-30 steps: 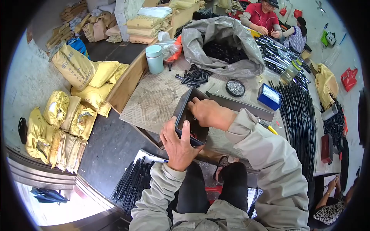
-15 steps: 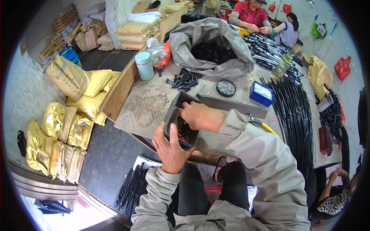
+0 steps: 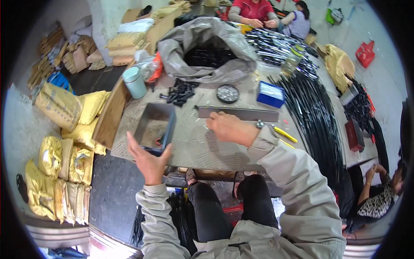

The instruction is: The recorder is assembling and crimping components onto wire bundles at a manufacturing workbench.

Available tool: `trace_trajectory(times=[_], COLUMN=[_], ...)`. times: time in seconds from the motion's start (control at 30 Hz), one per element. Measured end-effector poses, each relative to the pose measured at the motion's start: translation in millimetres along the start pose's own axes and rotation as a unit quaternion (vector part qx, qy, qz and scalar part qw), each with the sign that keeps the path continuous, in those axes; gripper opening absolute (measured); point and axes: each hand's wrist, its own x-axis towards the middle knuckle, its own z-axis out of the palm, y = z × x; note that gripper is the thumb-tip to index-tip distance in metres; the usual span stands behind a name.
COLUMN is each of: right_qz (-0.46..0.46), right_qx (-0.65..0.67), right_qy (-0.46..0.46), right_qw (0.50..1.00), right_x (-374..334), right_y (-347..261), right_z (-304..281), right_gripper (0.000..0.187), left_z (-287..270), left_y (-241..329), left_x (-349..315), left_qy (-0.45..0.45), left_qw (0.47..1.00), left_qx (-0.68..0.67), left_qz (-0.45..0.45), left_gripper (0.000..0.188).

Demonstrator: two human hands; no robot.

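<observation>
Spreading wide, the left hand (image 3: 148, 162) has its thumb and its fingers at two sides of the near end of an open box (image 3: 160, 111); whether it grips firmly, I cannot tell. The box lies just beyond this hand, on the worktable (image 3: 194, 157), and it is dark grey, rectangular and deep, with a brownish bottom inside, where a small red and black object (image 3: 159, 140) lies near the right wall. Well to its right, the right hand (image 3: 230, 128) has fingers curled narrow over the worktable, just beside a long grey strip (image 3: 241, 114); if something is pinched there, I cannot tell. Beyond the box is a loose pile of black bolt-like parts (image 3: 179, 92), and to their left stands a pale blue-green canister (image 3: 135, 83). Farther left, a leaning brown sack (image 3: 60, 105) bears dark printed characters, too blurred for sure reading.
</observation>
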Motion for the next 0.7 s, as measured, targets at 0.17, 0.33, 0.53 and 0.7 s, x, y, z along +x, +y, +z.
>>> trace_trajectory(times=[0.17,0.33,0.53,0.7], right_qz=[0.087,0.44,0.484,0.457], right_qx=[0.065,-0.112,-0.187,-0.164], right_qy=[0.099,0.031,0.072,0.093], right_qw=[0.989,0.89,0.852,0.869], right_x=[-46.0,-178.2,-227.3,-223.1], right_y=[40.8,112.2,103.7,105.0], right_z=[-31.8,-73.2,-12.6,-8.8], right_gripper=[0.011,0.023,0.039,0.043], left_z=[-8.0,-23.3,-13.8,-31.3], left_y=[-24.2,1.5,73.1,83.8], left_x=[-6.7,-33.5,-117.4,-171.4], left_qy=[-0.004,0.122,-0.123,-0.188], left_qw=[0.999,0.986,0.961,0.929], left_qx=[0.032,-0.106,-0.217,-0.294], left_qz=[0.031,0.045,0.121,0.12], left_gripper=[0.109,0.084,0.065,0.066])
